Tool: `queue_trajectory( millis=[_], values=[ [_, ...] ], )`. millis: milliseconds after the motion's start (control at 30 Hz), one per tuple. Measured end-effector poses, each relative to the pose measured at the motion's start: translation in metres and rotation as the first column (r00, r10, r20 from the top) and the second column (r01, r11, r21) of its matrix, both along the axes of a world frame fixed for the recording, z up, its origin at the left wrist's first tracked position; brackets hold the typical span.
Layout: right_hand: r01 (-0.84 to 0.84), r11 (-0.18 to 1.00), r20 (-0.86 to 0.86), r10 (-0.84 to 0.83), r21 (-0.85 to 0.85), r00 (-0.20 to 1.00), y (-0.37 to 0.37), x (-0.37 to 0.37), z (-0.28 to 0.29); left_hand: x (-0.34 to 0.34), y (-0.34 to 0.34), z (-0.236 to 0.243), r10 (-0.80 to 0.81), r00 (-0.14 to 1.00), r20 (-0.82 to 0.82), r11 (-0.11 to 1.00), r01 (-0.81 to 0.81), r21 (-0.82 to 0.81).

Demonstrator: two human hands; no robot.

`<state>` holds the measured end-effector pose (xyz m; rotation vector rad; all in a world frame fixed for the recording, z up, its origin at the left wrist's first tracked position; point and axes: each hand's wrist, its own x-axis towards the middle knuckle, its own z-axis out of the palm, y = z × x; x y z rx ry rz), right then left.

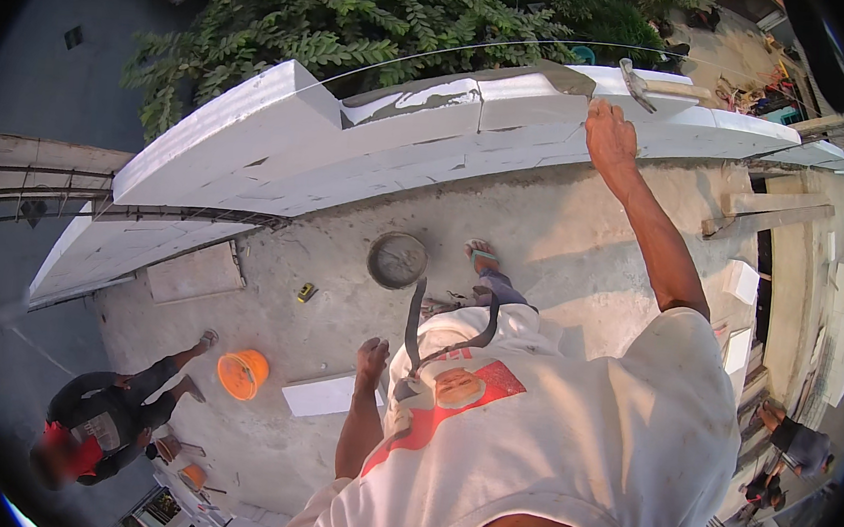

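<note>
Head view looks down on a person in a white shirt standing at a low wall of white blocks (pixel 372 149) on a concrete roof slab (pixel 586 228). Right hand (pixel 609 134) reaches up and rests on the top course, fingers curled over the block edge, holding nothing that can be made out. A hammer (pixel 640 85) lies on the wall just beyond that hand, apart from it. Left hand (pixel 372 358) hangs at the side, loosely open and empty. A taut guide string (pixel 430 51) runs along above the top course. On the slab sit a round pan of mortar (pixel 397 259), an orange bucket (pixel 243 373) and a loose white block (pixel 325 396). Another person (pixel 112 417) crouches at lower left. Judgement: block setting appears in hand, with the right hand steadying or checking the top course; the next move likely calls for taking up the hammer and checking against the string.
</note>
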<state>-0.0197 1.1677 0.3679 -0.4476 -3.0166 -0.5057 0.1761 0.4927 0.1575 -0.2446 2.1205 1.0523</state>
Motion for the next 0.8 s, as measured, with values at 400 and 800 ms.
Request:
queue_trajectory(
  millis=[400,800],
  values=[
    [-0.119,0.779,-0.46,-0.233,-0.616,0.857,-0.084,0.028,-0.146,0.069,-0.017,-0.018,-0.253,0.874,-0.416,0.96,0.281,0.007],
    [0.223,0.304,0.316,0.301,-0.926,0.9,-0.237,0.104,-0.174,0.06,0.086,-0.01,0.212,0.894,0.395,0.976,-0.217,-0.034]
  ],
)
